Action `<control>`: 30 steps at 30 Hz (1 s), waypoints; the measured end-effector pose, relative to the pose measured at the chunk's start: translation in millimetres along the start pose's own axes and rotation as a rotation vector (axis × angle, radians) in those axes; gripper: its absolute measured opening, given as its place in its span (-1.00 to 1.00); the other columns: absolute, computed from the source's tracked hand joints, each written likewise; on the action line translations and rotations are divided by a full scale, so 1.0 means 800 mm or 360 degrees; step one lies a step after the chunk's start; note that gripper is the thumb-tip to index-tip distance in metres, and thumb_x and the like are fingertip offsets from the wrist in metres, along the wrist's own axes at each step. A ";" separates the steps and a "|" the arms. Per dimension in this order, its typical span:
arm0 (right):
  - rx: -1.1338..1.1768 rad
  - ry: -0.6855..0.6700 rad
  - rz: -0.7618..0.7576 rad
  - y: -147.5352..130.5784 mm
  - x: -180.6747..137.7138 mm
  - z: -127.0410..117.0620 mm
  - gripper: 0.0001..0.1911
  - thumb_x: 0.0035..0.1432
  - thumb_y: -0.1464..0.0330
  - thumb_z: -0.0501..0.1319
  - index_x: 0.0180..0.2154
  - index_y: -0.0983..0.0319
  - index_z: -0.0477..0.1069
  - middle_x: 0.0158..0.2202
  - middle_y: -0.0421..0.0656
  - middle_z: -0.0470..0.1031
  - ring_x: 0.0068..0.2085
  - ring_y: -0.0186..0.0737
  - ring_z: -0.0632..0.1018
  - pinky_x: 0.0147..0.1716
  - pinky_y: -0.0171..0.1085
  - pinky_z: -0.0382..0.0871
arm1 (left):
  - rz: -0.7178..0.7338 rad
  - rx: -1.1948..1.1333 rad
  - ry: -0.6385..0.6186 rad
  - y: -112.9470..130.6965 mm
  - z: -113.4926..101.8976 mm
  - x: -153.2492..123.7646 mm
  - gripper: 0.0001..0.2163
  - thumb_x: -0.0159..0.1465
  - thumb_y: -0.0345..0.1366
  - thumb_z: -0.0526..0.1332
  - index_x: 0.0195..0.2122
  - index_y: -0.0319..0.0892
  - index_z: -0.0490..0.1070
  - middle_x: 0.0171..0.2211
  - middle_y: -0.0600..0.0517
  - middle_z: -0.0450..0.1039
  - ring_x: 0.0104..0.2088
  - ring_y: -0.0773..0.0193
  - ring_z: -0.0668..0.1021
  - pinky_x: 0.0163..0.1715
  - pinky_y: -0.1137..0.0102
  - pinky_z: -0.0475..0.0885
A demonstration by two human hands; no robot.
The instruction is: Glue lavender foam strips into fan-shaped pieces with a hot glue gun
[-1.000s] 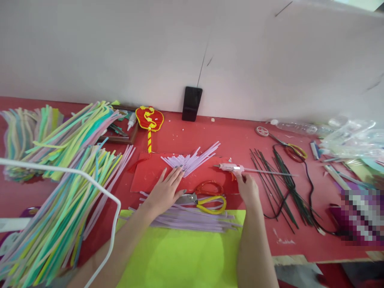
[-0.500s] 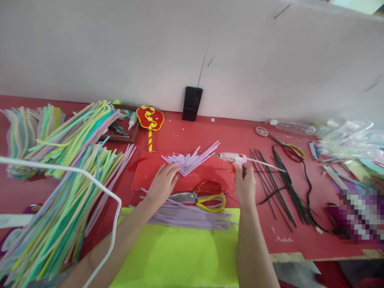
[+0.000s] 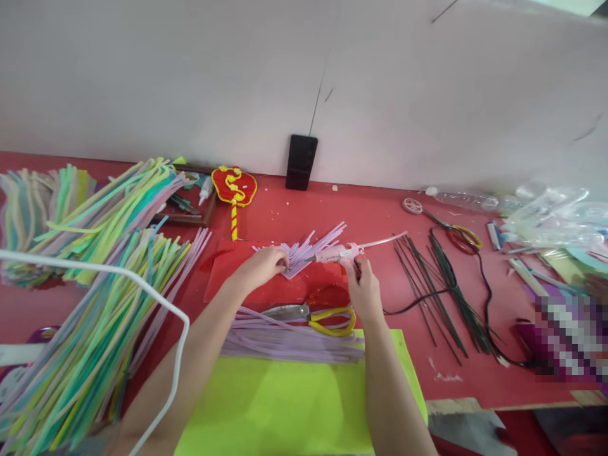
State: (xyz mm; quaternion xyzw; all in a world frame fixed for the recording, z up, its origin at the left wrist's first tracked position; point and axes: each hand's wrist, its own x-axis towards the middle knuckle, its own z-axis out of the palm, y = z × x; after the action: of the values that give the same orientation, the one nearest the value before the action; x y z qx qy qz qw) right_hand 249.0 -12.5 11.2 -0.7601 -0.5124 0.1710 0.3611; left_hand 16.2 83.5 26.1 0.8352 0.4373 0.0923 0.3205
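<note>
Nearest, yellow-handled scissors (image 3: pixel 313 315) lie on the red worktop (image 3: pixel 380 218), just in front of both hands. The right hand (image 3: pixel 363 288) grips a pink glue gun (image 3: pixel 338 254) with its nozzle at the fan of lilac strips (image 3: pixel 299 254). The left hand (image 3: pixel 262 265) pinches the fan's left edge.

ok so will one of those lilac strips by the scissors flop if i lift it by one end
Probably floppy: the lilac strips are long and thin, and the similar coloured strips at left curve and droop. Likely very light, so a push may scatter them. The scissors lie on the pile and would likely snag a pull.
</note>
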 end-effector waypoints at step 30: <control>-0.0330 -0.0209 0.0047 0.005 -0.002 0.016 -0.40 -0.10 0.01 0.23 -0.06 0.19 0.27 -0.05 0.03 0.46 -0.05 0.06 0.49 -0.20 -0.10 0.37 | -0.0134 -0.0138 -0.0193 -0.006 0.009 0.019 -0.91 0.03 -0.49 0.23 -0.43 -0.19 0.43 -0.46 0.08 0.42 -0.43 0.34 0.45 -0.47 0.47 0.23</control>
State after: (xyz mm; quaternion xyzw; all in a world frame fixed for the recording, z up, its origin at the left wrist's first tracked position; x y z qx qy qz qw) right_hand 243.5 -9.9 -0.5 -0.7880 -0.5387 0.1716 0.2437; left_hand 25.4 93.7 15.7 0.8055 0.4475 0.0468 0.3858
